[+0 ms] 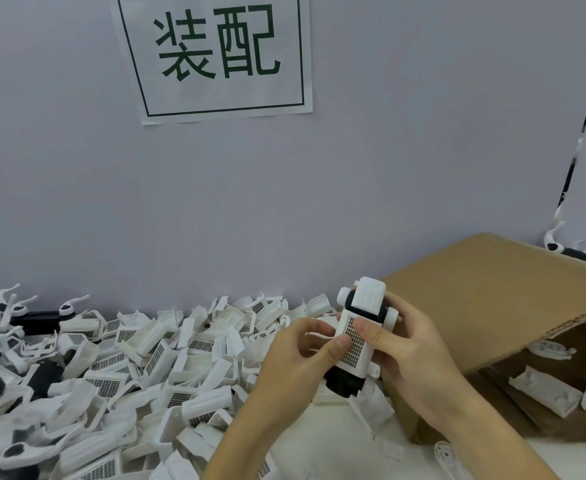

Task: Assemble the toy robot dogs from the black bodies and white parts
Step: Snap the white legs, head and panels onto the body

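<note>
Between your two hands, above the bench (336, 455), sits the toy robot dog (362, 329), tilted, its white grille cover toward you. Your left hand (298, 355) pinches its lower left edge with curled fingers, thumb on the grille; your right hand (412, 355) wraps its right side. The black body (341, 382) shows only below the cover, mostly hidden. To your left, a heap of white parts (153, 358) runs back to the wall (284, 202) and off the frame's edge. To your right, a cardboard box (492, 306) lies open toward you, its right side cut off. A paper sign (215, 53) on the wall reads 装配.
</note>
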`<state>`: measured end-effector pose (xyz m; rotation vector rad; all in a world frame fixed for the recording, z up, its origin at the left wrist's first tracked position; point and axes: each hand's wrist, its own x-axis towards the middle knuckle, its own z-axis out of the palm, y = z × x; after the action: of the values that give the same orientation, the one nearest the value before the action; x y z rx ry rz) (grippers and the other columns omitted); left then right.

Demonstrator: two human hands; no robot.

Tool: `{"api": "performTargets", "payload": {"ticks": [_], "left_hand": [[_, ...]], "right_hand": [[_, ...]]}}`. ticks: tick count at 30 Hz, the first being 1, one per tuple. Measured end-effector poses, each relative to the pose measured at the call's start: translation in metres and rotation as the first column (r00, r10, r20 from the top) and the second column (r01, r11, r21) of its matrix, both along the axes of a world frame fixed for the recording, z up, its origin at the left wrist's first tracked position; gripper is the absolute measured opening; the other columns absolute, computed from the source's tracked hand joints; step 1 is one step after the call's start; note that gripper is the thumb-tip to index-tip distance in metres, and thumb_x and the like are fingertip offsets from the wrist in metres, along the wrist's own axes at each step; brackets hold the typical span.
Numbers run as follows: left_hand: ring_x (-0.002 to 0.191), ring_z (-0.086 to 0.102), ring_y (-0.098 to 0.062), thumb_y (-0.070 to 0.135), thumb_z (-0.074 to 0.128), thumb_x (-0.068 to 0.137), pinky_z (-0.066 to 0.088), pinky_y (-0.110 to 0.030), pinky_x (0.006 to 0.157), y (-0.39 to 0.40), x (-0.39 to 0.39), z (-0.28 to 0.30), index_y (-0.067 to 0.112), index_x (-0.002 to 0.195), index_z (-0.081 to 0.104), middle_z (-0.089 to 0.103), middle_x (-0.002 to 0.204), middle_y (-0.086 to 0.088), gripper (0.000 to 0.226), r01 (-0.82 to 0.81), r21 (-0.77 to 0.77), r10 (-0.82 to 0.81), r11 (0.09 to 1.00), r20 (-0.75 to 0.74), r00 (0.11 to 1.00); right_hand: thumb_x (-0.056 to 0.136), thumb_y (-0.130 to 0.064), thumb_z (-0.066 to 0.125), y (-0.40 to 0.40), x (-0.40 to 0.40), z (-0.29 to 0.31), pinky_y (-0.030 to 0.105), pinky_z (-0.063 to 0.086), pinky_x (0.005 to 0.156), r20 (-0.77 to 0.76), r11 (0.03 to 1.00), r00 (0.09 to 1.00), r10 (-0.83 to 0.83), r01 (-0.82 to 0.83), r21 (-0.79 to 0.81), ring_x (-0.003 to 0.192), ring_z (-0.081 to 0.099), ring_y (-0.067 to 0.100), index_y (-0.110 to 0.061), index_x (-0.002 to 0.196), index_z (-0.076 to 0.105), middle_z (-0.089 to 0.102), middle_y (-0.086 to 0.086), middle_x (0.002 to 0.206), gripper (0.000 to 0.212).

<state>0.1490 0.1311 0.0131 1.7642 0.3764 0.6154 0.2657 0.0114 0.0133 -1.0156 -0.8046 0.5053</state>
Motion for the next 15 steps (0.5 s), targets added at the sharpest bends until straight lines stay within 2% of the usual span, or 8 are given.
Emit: {"api": "performTargets", "payload": {"ticks": [2,4,6,8,10,12,15], "left_hand": [[0.069,0.071,-0.007,0.025,0.068,0.096,0.050,-0.016,0.062,-0.0041,0.0012,0.0003,0.015,0.106,0.062,0.078,0.085,-0.005,0.015,0.004,-0.010,-0.004,1.000,0.003,1.000],[0.069,0.071,-0.015,0.020,0.065,0.098,0.053,-0.024,0.063,-0.0059,0.0021,-0.0014,0.018,0.104,0.056,0.077,0.086,-0.010,0.012,-0.022,0.020,0.022,1.000,0.020,1.000],[0.074,0.072,-0.023,0.018,0.065,0.098,0.056,-0.030,0.067,-0.0050,0.0025,-0.0033,0.019,0.104,0.052,0.077,0.088,-0.012,0.014,-0.040,0.029,0.039,0.999,0.024,0.999],[0.072,0.070,-0.018,0.020,0.066,0.098,0.053,-0.027,0.066,-0.0036,0.0016,-0.0026,0.019,0.104,0.053,0.077,0.089,-0.011,0.015,-0.036,0.021,0.035,0.999,0.020,0.999],[0.071,0.068,-0.011,0.024,0.066,0.097,0.049,-0.021,0.065,-0.0030,0.0011,-0.0005,0.019,0.104,0.056,0.077,0.089,-0.010,0.013,-0.016,0.015,0.016,1.000,0.021,1.000],[0.073,0.070,-0.012,0.026,0.066,0.097,0.050,-0.021,0.065,-0.0029,0.0021,0.0004,0.018,0.103,0.059,0.077,0.089,-0.010,0.012,0.009,0.009,-0.009,1.000,0.024,1.000],[0.077,0.073,-0.019,0.022,0.063,0.099,0.055,-0.026,0.067,-0.0041,0.0038,-0.0014,0.020,0.104,0.059,0.076,0.091,-0.011,0.007,0.003,0.028,-0.003,1.000,0.006,1.000]], "right_hand": [[0.081,-0.015,0.073,0.0020,-0.0027,-0.0013,0.033,0.060,0.076,0.055,0.997,0.996,-0.070,0.071,-0.011,0.099,0.074,0.027,-0.019,0.111,0.075,0.076,0.011,0.110,0.031],[0.089,-0.004,0.069,0.0037,-0.0060,-0.0024,0.027,0.060,0.073,0.108,0.990,0.984,-0.138,0.142,-0.024,0.097,0.075,0.022,-0.019,0.112,0.074,0.077,0.005,0.106,0.028],[0.093,0.000,0.065,0.0040,-0.0081,-0.0035,0.029,0.061,0.075,0.132,0.986,0.980,-0.152,0.159,-0.045,0.096,0.075,0.021,-0.020,0.113,0.073,0.078,0.004,0.105,0.030],[0.091,-0.003,0.068,0.0033,-0.0087,-0.0022,0.035,0.062,0.078,0.121,0.988,0.982,-0.142,0.148,-0.042,0.098,0.074,0.024,-0.021,0.113,0.074,0.077,0.006,0.106,0.029],[0.082,-0.015,0.073,0.0015,-0.0050,-0.0008,0.038,0.061,0.081,0.085,0.995,0.992,-0.098,0.099,-0.014,0.100,0.074,0.025,-0.023,0.110,0.076,0.076,0.009,0.108,0.030],[0.074,-0.024,0.075,0.0000,-0.0033,0.0011,0.038,0.061,0.082,0.054,0.999,0.998,-0.040,0.040,0.006,0.101,0.074,0.027,-0.024,0.110,0.076,0.076,0.011,0.109,0.036],[0.081,-0.017,0.073,0.0021,-0.0027,-0.0021,0.035,0.062,0.079,0.103,0.993,0.989,-0.105,0.109,-0.033,0.099,0.074,0.027,-0.019,0.112,0.074,0.077,0.010,0.106,0.031]]}}
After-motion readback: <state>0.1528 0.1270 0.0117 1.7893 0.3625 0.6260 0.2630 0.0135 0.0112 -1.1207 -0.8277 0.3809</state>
